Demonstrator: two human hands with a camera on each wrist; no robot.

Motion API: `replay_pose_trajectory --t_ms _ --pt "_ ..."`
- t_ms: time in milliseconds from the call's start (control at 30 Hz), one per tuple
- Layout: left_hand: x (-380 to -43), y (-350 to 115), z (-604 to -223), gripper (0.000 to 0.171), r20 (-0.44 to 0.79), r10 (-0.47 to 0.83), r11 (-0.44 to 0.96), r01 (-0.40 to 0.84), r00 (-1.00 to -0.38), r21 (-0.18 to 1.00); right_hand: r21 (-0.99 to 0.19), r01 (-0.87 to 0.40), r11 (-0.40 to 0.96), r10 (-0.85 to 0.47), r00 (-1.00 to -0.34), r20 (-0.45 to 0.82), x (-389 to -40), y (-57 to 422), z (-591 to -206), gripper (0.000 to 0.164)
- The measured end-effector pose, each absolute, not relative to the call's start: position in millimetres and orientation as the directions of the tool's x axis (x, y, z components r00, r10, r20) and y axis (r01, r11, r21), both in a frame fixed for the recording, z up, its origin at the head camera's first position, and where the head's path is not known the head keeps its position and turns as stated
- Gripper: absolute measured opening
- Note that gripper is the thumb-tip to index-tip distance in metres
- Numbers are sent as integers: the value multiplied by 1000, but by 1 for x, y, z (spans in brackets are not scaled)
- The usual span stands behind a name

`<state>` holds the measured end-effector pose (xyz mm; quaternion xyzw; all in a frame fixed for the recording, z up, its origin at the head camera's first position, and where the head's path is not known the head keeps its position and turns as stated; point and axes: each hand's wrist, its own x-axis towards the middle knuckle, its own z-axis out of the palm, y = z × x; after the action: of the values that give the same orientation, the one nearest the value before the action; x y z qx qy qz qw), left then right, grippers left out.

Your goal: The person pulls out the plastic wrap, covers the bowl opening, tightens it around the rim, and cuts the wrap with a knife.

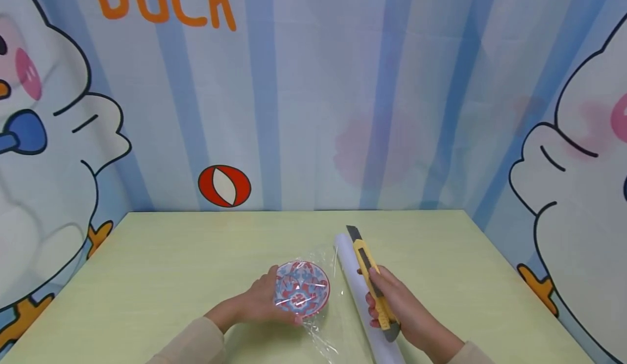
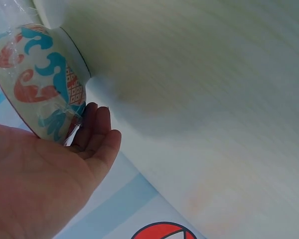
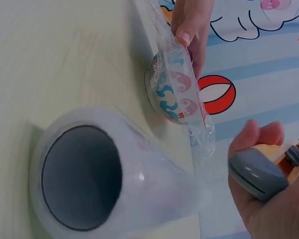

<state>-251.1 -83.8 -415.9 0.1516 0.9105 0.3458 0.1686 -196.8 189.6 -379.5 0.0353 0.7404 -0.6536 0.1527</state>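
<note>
A bowl [image 1: 301, 289] with a red and blue pattern sits on the table, with clear plastic film [image 1: 323, 339] over it. My left hand [image 1: 262, 301] grips its left side, thumb at the near edge and fingers around the far side. In the left wrist view the bowl's patterned wall [image 2: 45, 74] shows under wrinkled film. My right hand [image 1: 409, 312] holds a yellow utility knife [image 1: 364, 256], its dark tip pointing away from me, above a white roll of film [image 1: 354, 282]. The roll's hollow end [image 3: 82, 177] faces the right wrist camera.
Film stretches between the roll and the bowl. The pale yellow table [image 1: 196, 260] ends at a blue striped curtain [image 1: 313, 108] with duck drawings on both sides. A red and white ball [image 1: 225, 186] is printed on it near the table's back edge.
</note>
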Motion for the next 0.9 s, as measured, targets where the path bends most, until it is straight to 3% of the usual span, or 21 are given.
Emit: replay_pose_trajectory --t_ms 133,267,467,900 --pt "-252 -84 -416 109 -199 398 709 163 -896 686 -956 265 123 -79 -958 -275 -198 190 -380 56" --pt "-251 -84 -415 110 -199 397 706 159 -896 690 -967 238 92 -55 -968 -243 -198 193 -382 46" --pt "-250 -83 -414 109 -202 393 706 154 -897 691 -977 206 56 -102 -972 -210 -196 196 -384 30" --pt "-249 -83 -415 112 -208 380 718 145 -901 681 -980 194 48 -167 -966 -200 -196 196 -376 19"
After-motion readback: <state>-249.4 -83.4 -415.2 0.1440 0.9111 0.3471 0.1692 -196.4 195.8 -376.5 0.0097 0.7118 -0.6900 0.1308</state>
